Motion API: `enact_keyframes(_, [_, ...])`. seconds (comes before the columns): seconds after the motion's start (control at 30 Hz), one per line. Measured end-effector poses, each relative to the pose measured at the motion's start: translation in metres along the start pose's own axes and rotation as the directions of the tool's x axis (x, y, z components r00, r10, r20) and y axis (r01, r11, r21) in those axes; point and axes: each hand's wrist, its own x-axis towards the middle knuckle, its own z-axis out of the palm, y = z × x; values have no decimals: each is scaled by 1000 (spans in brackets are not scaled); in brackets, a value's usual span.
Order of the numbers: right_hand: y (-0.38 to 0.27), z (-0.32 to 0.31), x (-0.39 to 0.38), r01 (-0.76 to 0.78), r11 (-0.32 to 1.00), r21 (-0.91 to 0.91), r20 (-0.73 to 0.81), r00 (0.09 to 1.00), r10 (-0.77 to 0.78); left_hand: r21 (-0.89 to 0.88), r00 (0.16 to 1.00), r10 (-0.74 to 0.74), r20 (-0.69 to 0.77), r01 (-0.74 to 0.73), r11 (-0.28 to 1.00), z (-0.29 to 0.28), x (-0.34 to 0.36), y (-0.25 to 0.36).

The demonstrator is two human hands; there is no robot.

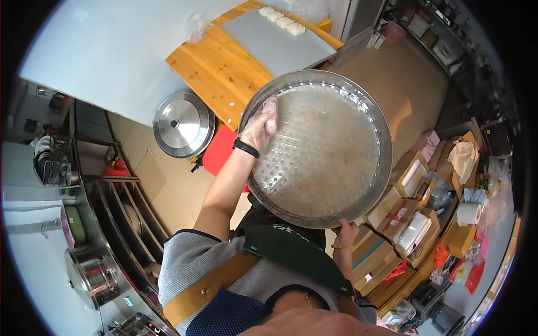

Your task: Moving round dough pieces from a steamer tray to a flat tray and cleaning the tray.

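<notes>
In front of my body I hold up a large round metal steamer tray [336, 145] with a raised rim and a perforated bottom. The holes show plainly at its left part; a dull beige layer, film or wet, blurs them elsewhere. My left hand [260, 126], in a clear plastic glove, is closed inside the tray near its left rim. Whether something small is in those fingers I cannot make out. At the lower right, my bare right hand [346, 232] grips the tray's rim from below.
Beyond the tray stands a wooden table [210, 70] with a grey mat [263, 42] and several white dough pieces [281, 21]. A round steel lid [182, 124] sits left, beside a red stool [220, 150]. Cardboard boxes [398, 218] crowd the right; a steel pot [92, 277] stands lower left.
</notes>
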Motion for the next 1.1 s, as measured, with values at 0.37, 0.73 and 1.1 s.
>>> enact_keyframes(0.37, [-84,-45,158,102,994,38,-98,990,-98,201,990,138,29,-141,969,110,165,37])
enact_keyframes(0.73, [-198,-80,277,103,993,-54,-237,965,-113,-91,891,165,-424,-223,971,30,430,-27])
enact_keyframes(1.1, [-251,-61,333,190,982,-3,57,980,-189,962,660,726,-195,272,12,78,278,-8])
